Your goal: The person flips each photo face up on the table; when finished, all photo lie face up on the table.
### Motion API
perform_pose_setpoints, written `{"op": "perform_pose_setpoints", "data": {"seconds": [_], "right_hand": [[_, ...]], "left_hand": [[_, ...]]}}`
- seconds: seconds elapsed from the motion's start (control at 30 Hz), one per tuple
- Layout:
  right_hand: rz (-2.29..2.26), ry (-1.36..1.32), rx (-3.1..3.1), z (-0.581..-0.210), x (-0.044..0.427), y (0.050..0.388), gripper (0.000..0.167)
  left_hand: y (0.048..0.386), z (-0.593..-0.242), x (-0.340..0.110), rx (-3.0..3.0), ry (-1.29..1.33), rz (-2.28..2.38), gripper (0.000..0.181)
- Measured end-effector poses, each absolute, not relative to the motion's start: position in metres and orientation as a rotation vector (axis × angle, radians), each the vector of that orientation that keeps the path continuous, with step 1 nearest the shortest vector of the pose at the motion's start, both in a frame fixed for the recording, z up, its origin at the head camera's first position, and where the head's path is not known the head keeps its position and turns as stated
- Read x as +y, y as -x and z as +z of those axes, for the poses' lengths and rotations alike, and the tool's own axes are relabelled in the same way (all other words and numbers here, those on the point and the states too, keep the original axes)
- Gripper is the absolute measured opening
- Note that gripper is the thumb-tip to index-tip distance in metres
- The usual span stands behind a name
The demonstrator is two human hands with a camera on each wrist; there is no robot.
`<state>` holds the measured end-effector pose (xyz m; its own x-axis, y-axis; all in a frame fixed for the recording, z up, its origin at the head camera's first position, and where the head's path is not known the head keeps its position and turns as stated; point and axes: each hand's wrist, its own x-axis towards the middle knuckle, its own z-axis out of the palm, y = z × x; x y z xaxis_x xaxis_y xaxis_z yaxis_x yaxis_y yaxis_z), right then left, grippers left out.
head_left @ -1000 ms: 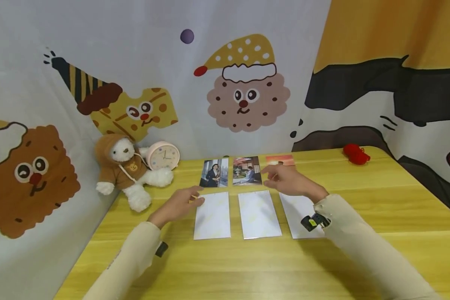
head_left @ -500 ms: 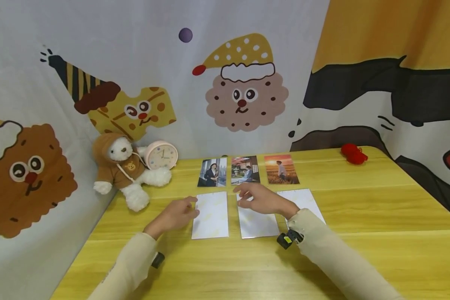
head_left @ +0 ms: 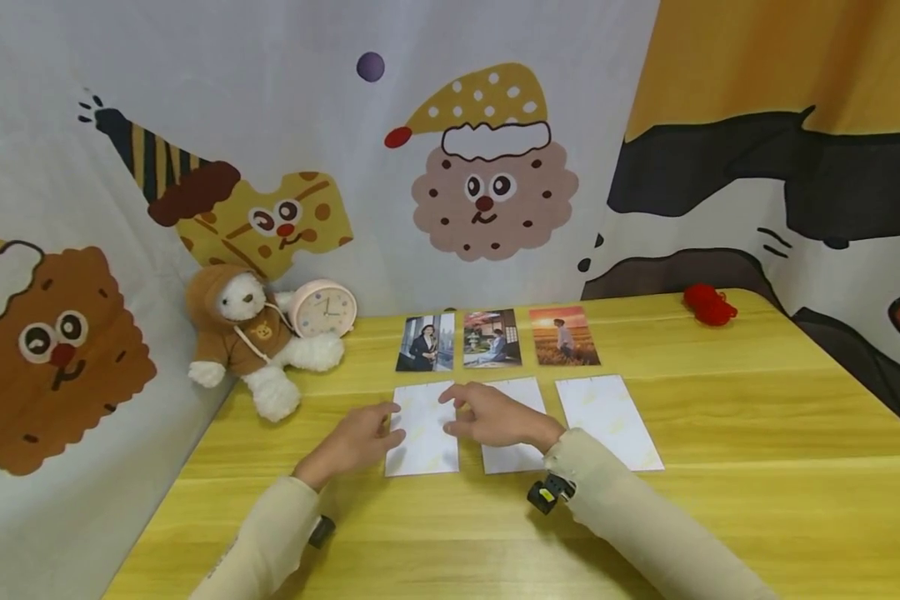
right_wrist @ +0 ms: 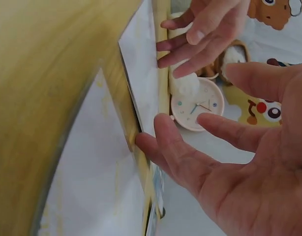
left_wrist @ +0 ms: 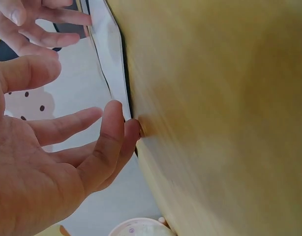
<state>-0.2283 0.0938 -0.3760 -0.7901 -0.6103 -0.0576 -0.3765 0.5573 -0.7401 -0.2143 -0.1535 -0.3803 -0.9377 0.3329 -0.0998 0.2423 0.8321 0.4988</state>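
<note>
Three white cards lie in a row on the wooden table: a left card, a middle card and a right card. My left hand hovers at the left card's left edge, fingers loosely bent and holding nothing. Over the gap between the left and middle cards is my right hand, also holding nothing and hiding part of the middle card. Behind the cards lie three photos: a person in a dark suit, a garden scene and a sunset field. Both wrist views show relaxed, spread fingers.
A white teddy bear in a brown hoodie sits at the back left beside a pink alarm clock. A red bundle lies at the back right of the table. A printed cloth hangs behind.
My right hand has moved left, from over the sunset photo, across the middle card, to the left card's right edge. My left hand has dropped slightly toward me. The cards look unmoved.
</note>
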Motion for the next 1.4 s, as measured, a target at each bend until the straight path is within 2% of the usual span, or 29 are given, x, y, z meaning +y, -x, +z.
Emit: {"op": "perform_pose_setpoints", "data": {"seconds": [0.13,0.33,0.67,1.0,1.2,1.4], "right_hand": [[-1.053,0.839,2.507,-0.376,0.089,0.228,0.049],[-1.127,0.736,2.509,-0.376,0.086,0.227,0.049],[-1.219,0.61,2.49,-0.374,0.084,0.23,0.055],[-1.419,0.433,2.454,-0.371,0.084,0.225,0.064],[-1.65,0.316,2.297,-0.375,0.086,0.229,0.073],[-1.819,0.301,2.184,-0.376,0.086,0.232,0.07]], "left_hand": [[0.214,-0.38,-0.153,2.848,-0.459,0.726,0.044],[0.213,-0.379,-0.149,2.843,-0.553,0.664,0.046],[0.216,-0.381,-0.143,2.852,-0.522,0.591,0.045],[0.212,-0.374,-0.139,2.799,-0.571,0.541,0.041],[0.211,-0.371,-0.136,2.786,-0.634,0.423,0.048],[0.211,-0.372,-0.135,2.811,-0.628,0.479,0.05]]}}
